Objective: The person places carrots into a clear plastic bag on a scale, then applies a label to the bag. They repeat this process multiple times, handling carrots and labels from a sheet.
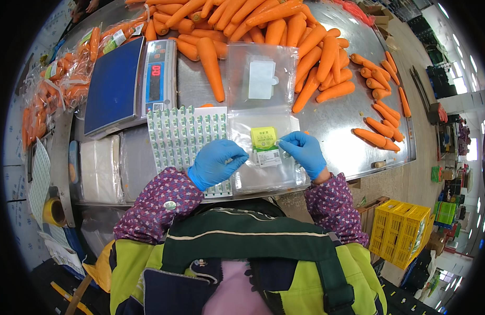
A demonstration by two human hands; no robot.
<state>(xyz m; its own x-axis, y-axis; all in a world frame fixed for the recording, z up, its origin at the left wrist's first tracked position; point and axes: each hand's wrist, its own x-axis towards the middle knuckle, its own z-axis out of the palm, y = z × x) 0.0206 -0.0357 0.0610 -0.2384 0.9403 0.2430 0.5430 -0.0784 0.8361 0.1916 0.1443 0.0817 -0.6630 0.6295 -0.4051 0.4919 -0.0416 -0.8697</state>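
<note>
My left hand [218, 163], in a blue glove, is over the right part of a sheet of small green-and-white stickers [173, 138], thumb and fingertips pinched together; whether anything is between them is too small to tell. My right hand [303, 151], gloved too, pinches a small sticker at the right side of a green-and-white product label [265, 143]. That label lies on clear plastic bags [252, 179] in front of me. Above them, a clear bag flap [236, 75] bears white paper labels [261, 80].
Loose carrots [262, 23] are heaped at the back of the metal table [333, 153], with more at right. A digital scale [116, 86] stands at left, near bagged carrots [69, 78] and a stack of plastic bags [100, 169]. Yellow crates [400, 232] are on the floor at right.
</note>
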